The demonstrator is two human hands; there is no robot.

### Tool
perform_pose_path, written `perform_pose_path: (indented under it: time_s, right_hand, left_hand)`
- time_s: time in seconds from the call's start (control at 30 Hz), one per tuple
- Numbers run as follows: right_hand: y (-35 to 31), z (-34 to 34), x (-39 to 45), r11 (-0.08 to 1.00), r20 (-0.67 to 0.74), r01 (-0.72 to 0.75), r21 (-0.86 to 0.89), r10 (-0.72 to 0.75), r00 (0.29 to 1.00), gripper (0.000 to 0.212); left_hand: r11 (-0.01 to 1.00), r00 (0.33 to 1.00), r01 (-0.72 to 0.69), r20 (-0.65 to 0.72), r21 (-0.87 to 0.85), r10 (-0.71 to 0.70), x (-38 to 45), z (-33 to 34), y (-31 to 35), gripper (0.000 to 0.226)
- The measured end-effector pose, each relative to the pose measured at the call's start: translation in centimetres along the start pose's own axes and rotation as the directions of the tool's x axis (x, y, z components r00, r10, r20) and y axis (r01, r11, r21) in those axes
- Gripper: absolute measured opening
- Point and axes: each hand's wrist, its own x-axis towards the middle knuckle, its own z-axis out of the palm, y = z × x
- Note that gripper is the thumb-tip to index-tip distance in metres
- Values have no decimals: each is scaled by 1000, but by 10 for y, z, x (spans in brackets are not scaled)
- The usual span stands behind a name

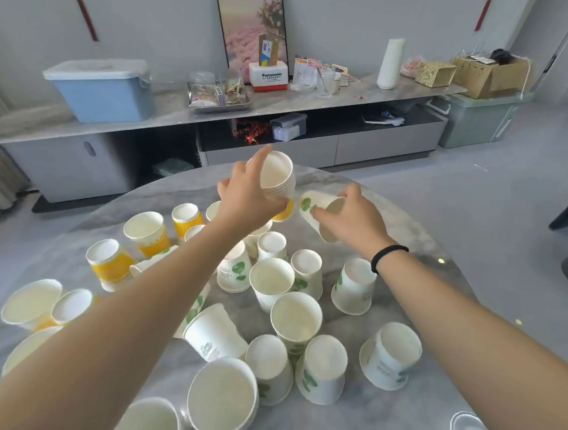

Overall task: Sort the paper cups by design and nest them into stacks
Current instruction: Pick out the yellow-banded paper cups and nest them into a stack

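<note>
While held, green-leaf cup tilted — mouth nearward

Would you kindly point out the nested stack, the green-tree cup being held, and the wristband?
Nested stack [277, 176]: head view, side wall.
Green-tree cup [310, 203]: head view, printed side.
Wristband [387, 253]: head view, band's middle.

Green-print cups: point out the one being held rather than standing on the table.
It is the green-tree cup gripped in the right hand, tilted on its side above the table's far edge; the other green-print cups stand loose on the tabletop.
</note>
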Motion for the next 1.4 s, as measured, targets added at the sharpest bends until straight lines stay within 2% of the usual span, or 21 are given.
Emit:
perform_pose_path:
  time_s: [0.17, 0.3, 0.4, 0.5, 0.6, 0.77, 0.87, 0.97, 1.07, 1.1, 1.13, 1.17, 1.23, 1.3, 1.33, 1.4]
  right_hand:
    - [-40, -31, -70, 978, 43, 118, 170, -127, 991, 65]
    - [-59, -34, -133, 963, 135, 223, 151, -244, 960, 66]
    - [-68, -31, -172, 959, 205, 239, 155, -268, 941, 66]
    - [-74, -19, -199, 951, 249, 264, 163, -299, 921, 64]
    - [-81, -2, -217, 919, 232, 335, 206, -378, 896, 61]
    - [-96, 29, -232, 837, 240, 469, 281, -534, 810, 64]
    - [-101, 49, -235, 813, 293, 539, 221, -583, 758, 70]
    - [-101, 75, -239, 793, 394, 598, 114, -589, 706, 75]
    - [-96, 94, -243, 676, 539, 726, -124, -569, 622, 69]
    - [-94, 97, -243, 656, 572, 740, -147, -554, 605, 67]
    - [-92, 97, -242, 682, 570, 725, -98, -559, 602, 63]
    - [-91, 93, -240, 740, 523, 673, 2, -574, 630, 57]
    - [-89, 79, -229, 833, 335, 510, 214, -553, 763, 41]
    - [-85, 59, -216, 885, 192, 330, 328, -405, 894, 28]
    - [-82, 50, -210, 893, 167, 234, 383, -316, 934, 28]
    - [-76, 33, -204, 858, 190, 83, 506, -205, 960, 27]
  left_hand:
    - [999, 997, 47, -59, -7, -47, -74, -61, 5, 86]
    - [996, 990, 93, -104, 13, -91, -145, -106, -1, 87]
    - [988, 984, 153, -86, -8, -154, -183, -131, -15, 88]
    - [982, 978, 186, -100, 21, -183, -215, -145, -28, 86]
    - [973, 966, 227, -135, 38, -221, -234, -150, -39, 84]
    - [957, 950, 290, -117, -7, -289, -255, -156, -76, 85]
    - [933, 927, 351, -112, -83, -358, -262, -157, -93, 88]
    - [928, 923, 350, -123, -124, -364, -258, -159, -95, 87]
    - [932, 931, 325, -119, -161, -346, -253, -156, -94, 87]
    - [932, 932, 319, -122, -170, -341, -251, -155, -94, 87]
    - [935, 935, 304, -134, -180, -330, -251, -153, -93, 88]
    - [940, 939, 279, -151, -194, -310, -249, -152, -91, 89]
    - [951, 952, 194, -188, -243, -242, -246, -149, -86, 90]
    - [939, 969, 123, -166, -322, -184, -244, -144, -80, 90]
    - [928, 979, 111, -122, -356, -164, -243, -140, -75, 89]
    - [920, 994, 99, -15, -379, -113, -243, -127, -67, 87]
